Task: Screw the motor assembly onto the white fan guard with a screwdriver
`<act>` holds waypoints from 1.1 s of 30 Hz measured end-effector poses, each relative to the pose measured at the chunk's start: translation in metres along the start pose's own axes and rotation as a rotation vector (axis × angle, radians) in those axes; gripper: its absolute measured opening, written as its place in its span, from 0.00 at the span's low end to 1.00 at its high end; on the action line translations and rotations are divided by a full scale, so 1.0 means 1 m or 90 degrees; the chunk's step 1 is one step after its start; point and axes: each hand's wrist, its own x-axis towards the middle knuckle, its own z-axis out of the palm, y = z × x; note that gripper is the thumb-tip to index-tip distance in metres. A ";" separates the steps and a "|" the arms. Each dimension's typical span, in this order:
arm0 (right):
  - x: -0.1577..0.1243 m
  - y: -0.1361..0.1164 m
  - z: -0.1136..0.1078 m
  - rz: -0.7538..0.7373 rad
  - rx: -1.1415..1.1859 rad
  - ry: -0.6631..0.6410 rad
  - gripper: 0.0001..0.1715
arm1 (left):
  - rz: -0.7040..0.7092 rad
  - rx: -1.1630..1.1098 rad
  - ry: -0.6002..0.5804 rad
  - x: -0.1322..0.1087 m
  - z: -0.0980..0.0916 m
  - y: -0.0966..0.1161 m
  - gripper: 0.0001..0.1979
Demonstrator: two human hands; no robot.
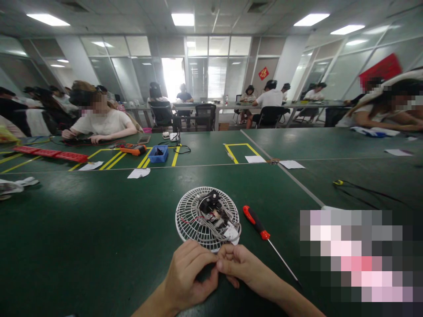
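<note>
Toward the desk's near edge, the left hand and right hand meet, fingertips together at a white fan grille; whether they grip anything, I cannot tell; the grille lies flat, presumably so its motor assembly faces up; a screwdriver lies just right of it, apparently kept handy. A blue tray stands nearer the far edge.

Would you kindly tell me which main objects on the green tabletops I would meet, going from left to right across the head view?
Red segmented tray → orange device → blue bin → white round grille → red-and-black screwdriver → black cord with a yellow end.
</note>
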 end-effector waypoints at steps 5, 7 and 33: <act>0.002 0.003 0.003 -0.010 0.012 0.009 0.31 | -0.001 -0.002 0.010 0.002 -0.001 0.001 0.11; 0.002 0.002 0.004 -0.008 0.014 0.015 0.31 | -0.007 -0.005 0.004 0.002 -0.001 0.001 0.11; -0.033 -0.058 -0.070 -0.053 -0.404 0.411 0.14 | -0.130 -0.020 0.028 0.001 -0.004 -0.007 0.06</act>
